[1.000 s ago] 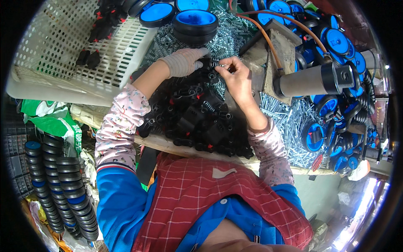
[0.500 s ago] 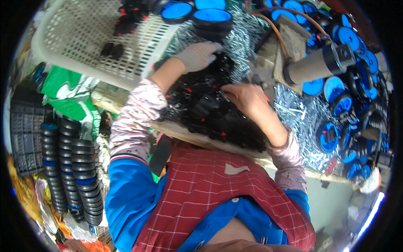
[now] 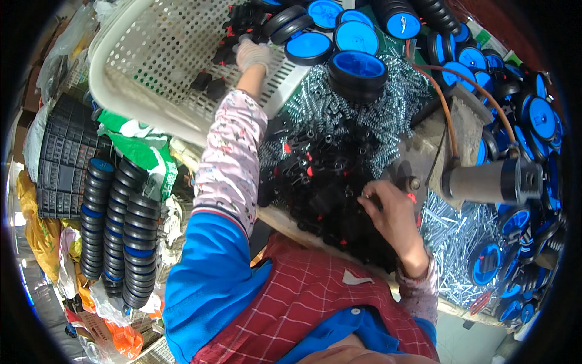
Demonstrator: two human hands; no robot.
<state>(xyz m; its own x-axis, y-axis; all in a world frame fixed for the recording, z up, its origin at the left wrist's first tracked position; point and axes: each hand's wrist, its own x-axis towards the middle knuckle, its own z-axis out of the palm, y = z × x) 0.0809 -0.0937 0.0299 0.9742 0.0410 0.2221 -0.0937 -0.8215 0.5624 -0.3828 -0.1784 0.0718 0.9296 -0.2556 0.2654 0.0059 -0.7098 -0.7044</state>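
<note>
My left hand [image 3: 253, 56], in a pale knitted glove, reaches over the white perforated basket [image 3: 142, 121]. It is at a cluster of small black plastic parts [image 3: 242, 21] with red bits; its fingertips point away, and whether they grip a part is hidden. My bare right hand [image 3: 391, 212] hovers at the right side of a heap of black plastic parts [image 3: 321, 164] with red bits on the bench. Its thumb and forefinger are half bent with a gap between them, and nothing shows in them.
Metal screws [image 3: 382, 130] and long silver pins [image 3: 458, 249] lie around the heap. Blue-centred black wheels [image 3: 357, 73] stand beyond it. A metal cylinder [image 3: 485, 182] with an orange hose [image 3: 448, 115] is at the right. Stacked wheels [image 3: 139, 249] stand at the left.
My left hand has moved from the far side of the heap up and left into the basket. My right hand has drawn back toward the heap's right edge. The view has shifted.
</note>
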